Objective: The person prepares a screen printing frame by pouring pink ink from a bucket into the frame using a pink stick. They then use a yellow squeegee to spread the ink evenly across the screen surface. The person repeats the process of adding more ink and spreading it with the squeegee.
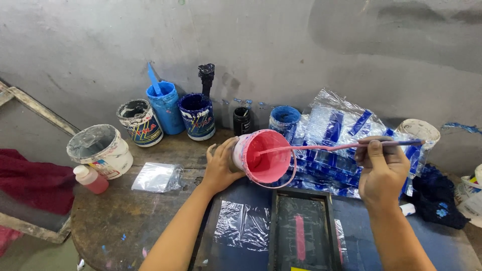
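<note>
Left hand [219, 168] gripped tilted pink paint tub [262, 156]; right hand [382, 168] pinched stir stick [341, 147] reaching into it. Below both: dark framed screen [303, 231] on worn wooden table [120, 211]. Beyond: paint cans [168, 113] against grey wall [281, 45].

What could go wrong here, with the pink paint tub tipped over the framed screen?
The left hand holds the pink paint tub tilted on its side above the framed screen, so paint might run over the rim beyond the pink stripe. The long stick in the right hand is coated pink and could drip onto the blue printed plastic sheets beneath it.
</note>
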